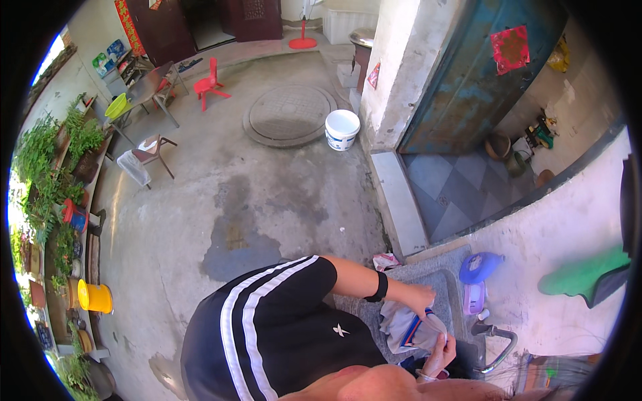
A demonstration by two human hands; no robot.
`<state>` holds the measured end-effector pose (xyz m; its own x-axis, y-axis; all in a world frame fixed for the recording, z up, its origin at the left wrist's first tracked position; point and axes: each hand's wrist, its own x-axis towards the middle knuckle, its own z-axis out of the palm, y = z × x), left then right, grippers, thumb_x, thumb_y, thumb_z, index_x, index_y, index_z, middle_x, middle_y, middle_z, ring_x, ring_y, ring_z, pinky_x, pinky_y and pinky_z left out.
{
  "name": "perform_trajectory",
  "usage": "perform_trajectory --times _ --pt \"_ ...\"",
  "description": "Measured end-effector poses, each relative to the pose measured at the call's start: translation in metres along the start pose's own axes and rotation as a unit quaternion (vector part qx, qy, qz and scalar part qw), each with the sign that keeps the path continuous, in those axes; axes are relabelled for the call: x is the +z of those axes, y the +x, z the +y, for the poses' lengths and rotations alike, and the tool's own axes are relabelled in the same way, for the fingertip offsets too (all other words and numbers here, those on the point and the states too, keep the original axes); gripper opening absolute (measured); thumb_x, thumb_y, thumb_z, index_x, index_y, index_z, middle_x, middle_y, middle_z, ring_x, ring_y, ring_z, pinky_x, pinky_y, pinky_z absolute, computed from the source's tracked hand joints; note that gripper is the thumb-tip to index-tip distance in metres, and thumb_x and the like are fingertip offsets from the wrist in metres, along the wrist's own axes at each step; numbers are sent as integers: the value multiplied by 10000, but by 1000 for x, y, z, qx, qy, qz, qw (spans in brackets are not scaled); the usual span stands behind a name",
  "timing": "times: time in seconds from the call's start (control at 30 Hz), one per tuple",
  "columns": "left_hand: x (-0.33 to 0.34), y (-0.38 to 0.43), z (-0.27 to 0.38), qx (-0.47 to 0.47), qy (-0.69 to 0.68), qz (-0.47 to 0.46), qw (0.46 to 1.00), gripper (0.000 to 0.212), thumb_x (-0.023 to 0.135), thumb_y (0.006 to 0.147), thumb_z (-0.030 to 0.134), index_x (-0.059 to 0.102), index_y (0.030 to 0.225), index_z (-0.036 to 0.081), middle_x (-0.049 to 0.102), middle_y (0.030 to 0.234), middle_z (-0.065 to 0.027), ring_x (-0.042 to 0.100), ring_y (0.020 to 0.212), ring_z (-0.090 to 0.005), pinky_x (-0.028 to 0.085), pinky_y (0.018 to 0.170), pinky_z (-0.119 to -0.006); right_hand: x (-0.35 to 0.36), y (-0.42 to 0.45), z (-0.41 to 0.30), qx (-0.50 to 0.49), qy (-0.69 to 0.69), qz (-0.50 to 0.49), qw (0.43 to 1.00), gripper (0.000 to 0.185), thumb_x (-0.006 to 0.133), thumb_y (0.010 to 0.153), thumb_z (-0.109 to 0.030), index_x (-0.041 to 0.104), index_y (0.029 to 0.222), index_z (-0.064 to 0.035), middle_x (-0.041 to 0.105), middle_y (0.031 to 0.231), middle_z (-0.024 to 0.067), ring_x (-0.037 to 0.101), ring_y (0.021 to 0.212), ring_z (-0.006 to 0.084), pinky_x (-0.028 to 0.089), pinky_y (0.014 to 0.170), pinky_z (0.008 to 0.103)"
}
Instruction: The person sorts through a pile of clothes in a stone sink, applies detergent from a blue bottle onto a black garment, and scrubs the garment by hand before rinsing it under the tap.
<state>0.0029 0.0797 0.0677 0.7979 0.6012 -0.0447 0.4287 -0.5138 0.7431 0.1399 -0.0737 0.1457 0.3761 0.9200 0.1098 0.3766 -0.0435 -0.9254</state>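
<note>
My left hand (420, 299), below a black wristband, grips the upper edge of a light grey cloth garment (396, 326) with a blue and orange stripe. My right hand (441, 355), with a bracelet at the wrist, pinches the lower right part of the same garment. The cloth is bunched and hangs over a grey stone sink (449, 270). Dark cloth (459, 363) lies in the sink beside my right hand, partly hidden. A curved metal faucet (504, 346) stands at the sink's wall side.
On the sink's rim rest a blue-purple plastic bottle (479, 267) and a purple soap dish (474, 299). A white bucket (342, 129) stands near the doorway. Behind me are a yellow bucket (95, 296), a red chair (209, 85), a brown chair (150, 153) and shelves of plants.
</note>
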Motion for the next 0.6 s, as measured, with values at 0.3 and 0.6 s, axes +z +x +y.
perform_trajectory --times 0.3,0.6 --pt "25 8 -15 -148 -275 -106 944 441 709 707 314 640 1041 34 658 905 -192 644 795 -360 527 662 -429 -15 0 -37 -42 -17 42 998 221 557 917 -169 621 943 41 617 831 66 542 753 127 436 694 261" --pt "18 -6 -49 40 -7 21 999 179 622 680 146 687 799 28 637 724 -221 644 705 -377 517 622 -454 -40 -13 -49 -13 19 185 982 254 552 926 -178 609 982 64 610 903 93 532 789 161 448 747 307"
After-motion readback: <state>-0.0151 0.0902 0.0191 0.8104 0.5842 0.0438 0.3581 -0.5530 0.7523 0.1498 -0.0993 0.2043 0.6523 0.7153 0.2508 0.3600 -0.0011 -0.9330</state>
